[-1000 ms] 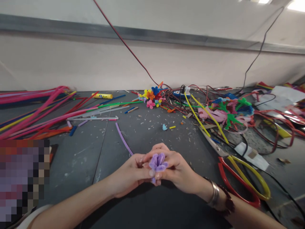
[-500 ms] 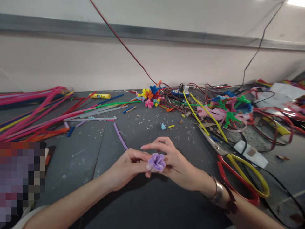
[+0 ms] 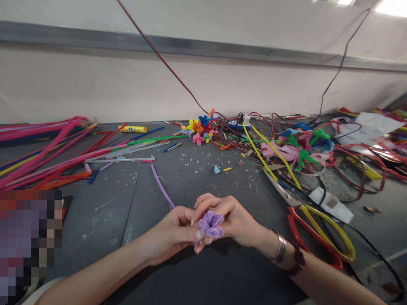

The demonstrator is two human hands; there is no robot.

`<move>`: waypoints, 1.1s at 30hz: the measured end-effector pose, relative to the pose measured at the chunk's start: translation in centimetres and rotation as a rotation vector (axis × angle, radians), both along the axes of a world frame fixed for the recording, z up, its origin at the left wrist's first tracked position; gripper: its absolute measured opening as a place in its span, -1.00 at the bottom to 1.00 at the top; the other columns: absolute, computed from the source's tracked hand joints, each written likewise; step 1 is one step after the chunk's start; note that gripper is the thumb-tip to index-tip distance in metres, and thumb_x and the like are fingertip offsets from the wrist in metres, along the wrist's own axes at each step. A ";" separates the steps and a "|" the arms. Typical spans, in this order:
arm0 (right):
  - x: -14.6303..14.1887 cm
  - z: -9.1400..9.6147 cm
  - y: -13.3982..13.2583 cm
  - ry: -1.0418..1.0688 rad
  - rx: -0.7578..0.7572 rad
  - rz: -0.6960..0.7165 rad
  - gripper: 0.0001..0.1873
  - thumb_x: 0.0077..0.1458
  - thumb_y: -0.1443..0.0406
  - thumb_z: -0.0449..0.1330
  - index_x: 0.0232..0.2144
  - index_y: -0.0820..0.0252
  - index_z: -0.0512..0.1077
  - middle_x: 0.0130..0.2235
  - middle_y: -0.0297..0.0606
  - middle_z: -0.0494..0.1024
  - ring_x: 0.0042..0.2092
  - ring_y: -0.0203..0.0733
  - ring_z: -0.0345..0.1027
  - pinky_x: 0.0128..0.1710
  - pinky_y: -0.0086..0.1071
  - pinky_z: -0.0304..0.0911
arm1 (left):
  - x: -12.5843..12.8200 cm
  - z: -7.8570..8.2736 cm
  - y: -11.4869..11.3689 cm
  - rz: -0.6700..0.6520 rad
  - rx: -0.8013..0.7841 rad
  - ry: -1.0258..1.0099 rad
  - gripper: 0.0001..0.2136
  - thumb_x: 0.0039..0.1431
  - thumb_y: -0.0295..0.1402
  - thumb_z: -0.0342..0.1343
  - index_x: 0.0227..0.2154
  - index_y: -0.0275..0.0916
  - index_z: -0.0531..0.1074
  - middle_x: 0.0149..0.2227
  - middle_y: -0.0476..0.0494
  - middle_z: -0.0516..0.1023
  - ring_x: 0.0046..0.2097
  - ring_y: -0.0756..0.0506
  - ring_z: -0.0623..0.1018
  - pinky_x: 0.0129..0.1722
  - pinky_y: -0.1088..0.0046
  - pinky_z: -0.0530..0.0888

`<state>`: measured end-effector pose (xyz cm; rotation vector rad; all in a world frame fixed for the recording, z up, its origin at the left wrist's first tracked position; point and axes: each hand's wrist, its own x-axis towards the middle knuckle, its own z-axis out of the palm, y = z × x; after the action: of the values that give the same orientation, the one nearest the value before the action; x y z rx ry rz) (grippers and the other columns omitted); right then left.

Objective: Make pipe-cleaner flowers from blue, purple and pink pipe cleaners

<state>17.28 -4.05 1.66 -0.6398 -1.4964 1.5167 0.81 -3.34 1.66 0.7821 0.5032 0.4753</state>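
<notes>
Clamping a lilac pipe-cleaner flower (image 3: 211, 224) between left hand (image 3: 170, 238) and right hand (image 3: 232, 220) — scrap-strewn table (image 3: 95, 216), pale wall (image 3: 95, 89) beyond.

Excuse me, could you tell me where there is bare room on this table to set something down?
Dark tabletop lies open left of your left hand, between the lavender pipe cleaner and the pink pipe-cleaner bundle, with only flecks. The right side is crowded: wires and pipe-cleaner figures.

A craft workshop: dark workbench (image 3: 95, 216) strewn with cut scraps (image 3: 197, 180), bundles of pipe cleaners (image 3: 47, 154), a glue stick (image 3: 132, 129), long-bladed scissors (image 3: 281, 188) and tangled wires (image 3: 233, 137) around a blue power strip (image 3: 238, 124), before a plain wall (image 3: 95, 89) with metal trim (image 3: 159, 44).
</notes>
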 end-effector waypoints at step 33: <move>0.1 -1.2 0.9 0.148 -0.423 -0.265 -0.87 -0.09 0.28 0.26 -0.51 0.27 0.45 -0.46 -0.29 0.53 -0.32 -0.32 0.41 -0.28 -0.47 0.22 | -5.9 1.9 6.7 -0.088 1.229 0.892 -0.82 -0.03 -0.34 0.13 -0.31 -0.15 0.50 -0.15 -0.14 0.44 -0.12 -0.18 0.41 -0.16 0.34 0.28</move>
<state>17.39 -3.14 0.46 -0.9099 -0.9417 1.6409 -5.05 3.35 3.58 2.2339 1.0006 0.2945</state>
